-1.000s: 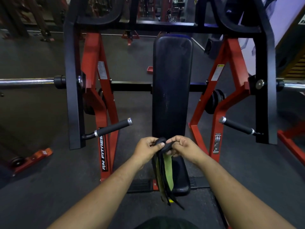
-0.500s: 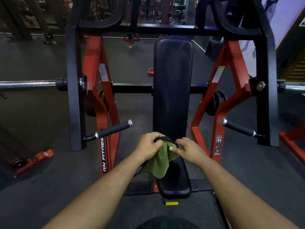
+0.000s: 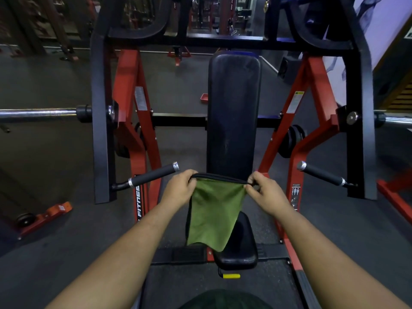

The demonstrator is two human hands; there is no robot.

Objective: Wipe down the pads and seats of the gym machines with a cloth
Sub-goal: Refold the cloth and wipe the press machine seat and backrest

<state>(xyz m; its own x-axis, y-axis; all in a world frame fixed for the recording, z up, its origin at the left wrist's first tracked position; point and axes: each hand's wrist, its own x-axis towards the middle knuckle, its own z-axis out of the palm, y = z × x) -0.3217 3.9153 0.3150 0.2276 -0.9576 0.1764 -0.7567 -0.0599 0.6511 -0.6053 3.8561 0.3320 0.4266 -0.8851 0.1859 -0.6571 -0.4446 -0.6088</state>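
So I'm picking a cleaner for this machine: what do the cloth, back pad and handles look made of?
The green cloth looks like soft matte fabric, perhaps microfibre; it hangs limp with a black bound edge. The back pad seems black vinyl or leatherette over padding, with a faint sheen and scuffs. The handle looks like matte black rubber or foam grip with a shiny metal end cap.

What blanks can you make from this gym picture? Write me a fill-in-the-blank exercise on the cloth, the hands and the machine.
1. The left hand and right hand hold the cloth by its ____ edge.
2. The face of the cloth toward the camera is ____.
3. The cloth hangs in front of the black seat and below the long back pad, whose colour is ____.
4. The machine's slanted frame posts are painted ____.

Missing words: top; green; black; red
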